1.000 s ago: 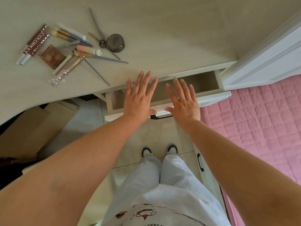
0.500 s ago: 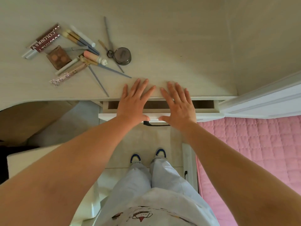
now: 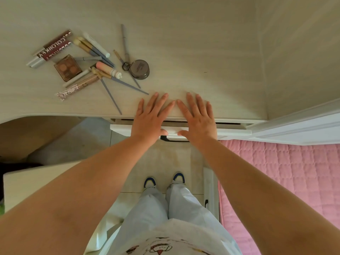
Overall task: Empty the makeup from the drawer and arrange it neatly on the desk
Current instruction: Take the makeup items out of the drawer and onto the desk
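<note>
The white drawer (image 3: 230, 132) under the pale wooden desk (image 3: 184, 43) shows only a narrow slit of its inside. My left hand (image 3: 150, 118) and my right hand (image 3: 197, 118) lie flat and open side by side over the drawer front, fingers spread over the desk edge, holding nothing. Below them shows the black drawer handle (image 3: 173, 140). A loose heap of makeup lies on the desk at the left: a brown eyeshadow palette (image 3: 67, 68), a round dark compact (image 3: 139, 69), a pink tube (image 3: 107, 69), lip gloss boxes (image 3: 55, 46) and several brushes and pencils (image 3: 93, 47).
A pink quilted bed (image 3: 285, 177) fills the right side, beside a white panel (image 3: 298, 126). A lower white drawer front (image 3: 208, 190) stands beside my feet on the tiled floor. A white box edge (image 3: 36, 181) and brown cardboard (image 3: 33, 133) sit at the left under the desk.
The drawer has slid in from wide open to nearly shut, with both flat hands travelling forward with its front. The view has shifted so the desk edge sits lower in the frame.
</note>
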